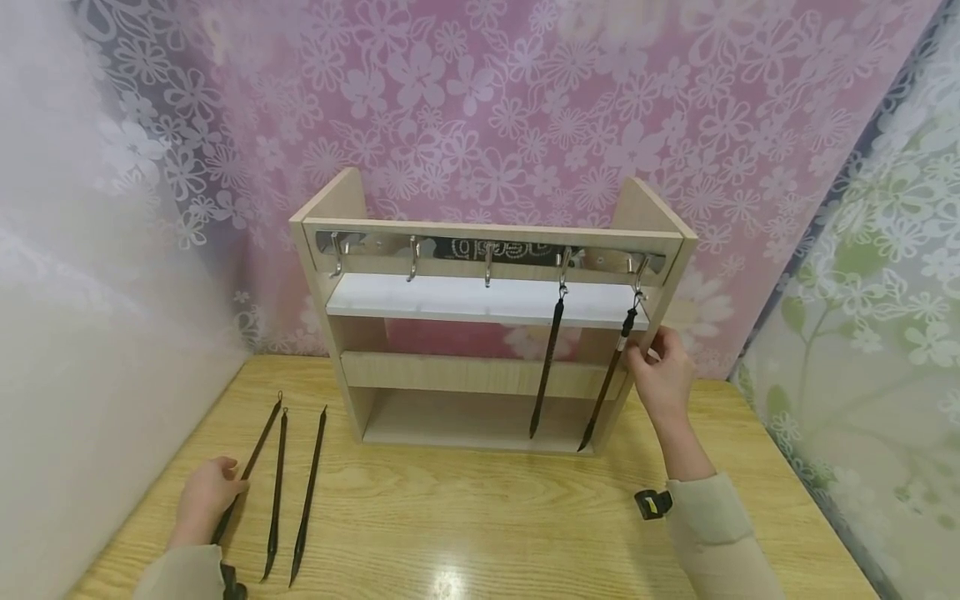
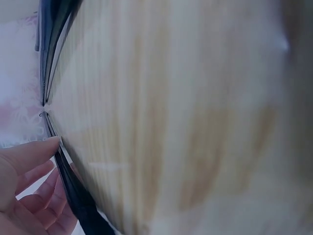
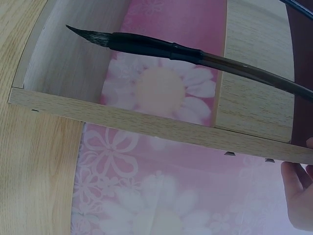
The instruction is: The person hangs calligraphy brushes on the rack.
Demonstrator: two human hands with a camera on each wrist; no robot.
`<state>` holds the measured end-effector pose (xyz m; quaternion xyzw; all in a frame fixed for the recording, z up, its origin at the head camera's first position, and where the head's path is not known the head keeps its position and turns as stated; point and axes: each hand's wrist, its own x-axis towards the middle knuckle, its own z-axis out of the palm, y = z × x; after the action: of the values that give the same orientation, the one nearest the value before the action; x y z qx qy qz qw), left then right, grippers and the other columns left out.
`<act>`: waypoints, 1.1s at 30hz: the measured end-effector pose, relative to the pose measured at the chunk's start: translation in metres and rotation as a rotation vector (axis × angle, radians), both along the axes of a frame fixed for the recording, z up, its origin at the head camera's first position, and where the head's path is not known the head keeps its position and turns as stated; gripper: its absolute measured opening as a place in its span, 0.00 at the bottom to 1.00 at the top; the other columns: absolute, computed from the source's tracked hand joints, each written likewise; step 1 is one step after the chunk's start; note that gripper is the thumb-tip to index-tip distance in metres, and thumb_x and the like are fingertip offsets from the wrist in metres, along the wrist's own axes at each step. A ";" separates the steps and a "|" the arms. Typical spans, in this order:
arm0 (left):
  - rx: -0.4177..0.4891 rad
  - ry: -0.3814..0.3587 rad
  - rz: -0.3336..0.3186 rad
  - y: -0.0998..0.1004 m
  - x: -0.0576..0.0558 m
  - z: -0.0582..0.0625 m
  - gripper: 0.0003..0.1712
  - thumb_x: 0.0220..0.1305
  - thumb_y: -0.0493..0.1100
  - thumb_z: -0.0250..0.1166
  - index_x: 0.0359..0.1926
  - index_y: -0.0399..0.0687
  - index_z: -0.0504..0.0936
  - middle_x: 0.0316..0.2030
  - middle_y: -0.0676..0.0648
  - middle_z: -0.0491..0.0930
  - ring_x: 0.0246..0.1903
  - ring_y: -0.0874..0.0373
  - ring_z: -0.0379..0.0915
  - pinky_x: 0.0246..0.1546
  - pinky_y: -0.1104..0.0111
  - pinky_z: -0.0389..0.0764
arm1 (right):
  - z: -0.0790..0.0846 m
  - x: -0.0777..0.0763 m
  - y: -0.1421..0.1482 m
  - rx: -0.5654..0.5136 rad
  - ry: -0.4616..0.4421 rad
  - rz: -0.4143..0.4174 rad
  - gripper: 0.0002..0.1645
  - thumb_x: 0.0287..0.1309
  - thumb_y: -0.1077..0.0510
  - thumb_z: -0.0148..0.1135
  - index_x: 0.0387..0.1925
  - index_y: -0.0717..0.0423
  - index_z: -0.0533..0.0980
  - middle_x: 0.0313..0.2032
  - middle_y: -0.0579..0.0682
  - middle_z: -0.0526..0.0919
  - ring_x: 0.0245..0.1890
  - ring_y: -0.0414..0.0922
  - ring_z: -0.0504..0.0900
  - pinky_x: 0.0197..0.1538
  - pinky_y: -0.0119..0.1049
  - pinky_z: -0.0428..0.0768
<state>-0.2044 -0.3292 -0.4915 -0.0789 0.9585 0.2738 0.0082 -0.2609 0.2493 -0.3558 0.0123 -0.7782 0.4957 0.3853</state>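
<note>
My left hand (image 1: 206, 498) pinches the leftmost calligraphy brush (image 1: 258, 447) between thumb and fingers at the front left of the table. To its right a second brush (image 1: 278, 487) and a third brush (image 1: 309, 492) lie side by side. With my right hand (image 1: 667, 375) I grip the right side panel of a wooden rack (image 1: 480, 372). Two brushes hang by their loops from the rack's right hooks: a dark brush (image 1: 548, 362) and, at the far right, a brown-handled brush (image 1: 606, 383). Its dark, pointed bristles (image 3: 90, 36) show in the right wrist view.
Three more hooks, among them the left hook (image 1: 336, 257), line the metal strip and carry nothing. A white shelf (image 1: 450, 298) sits behind them. The rack stands on a wood-grain table (image 1: 450, 517) against a pink flowered backdrop (image 1: 487, 108).
</note>
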 end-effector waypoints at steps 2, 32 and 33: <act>-0.006 -0.009 -0.001 0.000 0.000 0.001 0.28 0.50 0.37 0.61 0.47 0.19 0.65 0.41 0.25 0.71 0.40 0.32 0.68 0.36 0.47 0.71 | 0.001 0.000 0.000 -0.001 0.003 0.000 0.15 0.47 0.71 0.56 0.40 0.72 0.70 0.34 0.61 0.77 0.40 0.53 0.77 0.36 0.18 0.74; -0.011 -0.046 -0.047 0.000 0.000 -0.001 0.18 0.51 0.31 0.58 0.42 0.20 0.70 0.38 0.26 0.72 0.38 0.33 0.68 0.34 0.50 0.73 | 0.025 0.024 -0.020 0.020 0.009 -0.025 0.14 0.46 0.73 0.54 0.39 0.76 0.69 0.34 0.68 0.76 0.39 0.60 0.77 0.34 0.16 0.73; -0.013 -0.051 -0.049 0.000 0.001 0.000 0.18 0.52 0.31 0.58 0.42 0.20 0.70 0.38 0.26 0.72 0.38 0.32 0.68 0.34 0.50 0.73 | 0.025 0.024 -0.020 0.020 0.012 -0.024 0.14 0.45 0.73 0.54 0.38 0.76 0.69 0.34 0.68 0.76 0.39 0.60 0.77 0.34 0.16 0.73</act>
<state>-0.2038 -0.3289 -0.4920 -0.0626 0.9614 0.2650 0.0388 -0.2366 0.2290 -0.3309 0.0098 -0.7809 0.4832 0.3958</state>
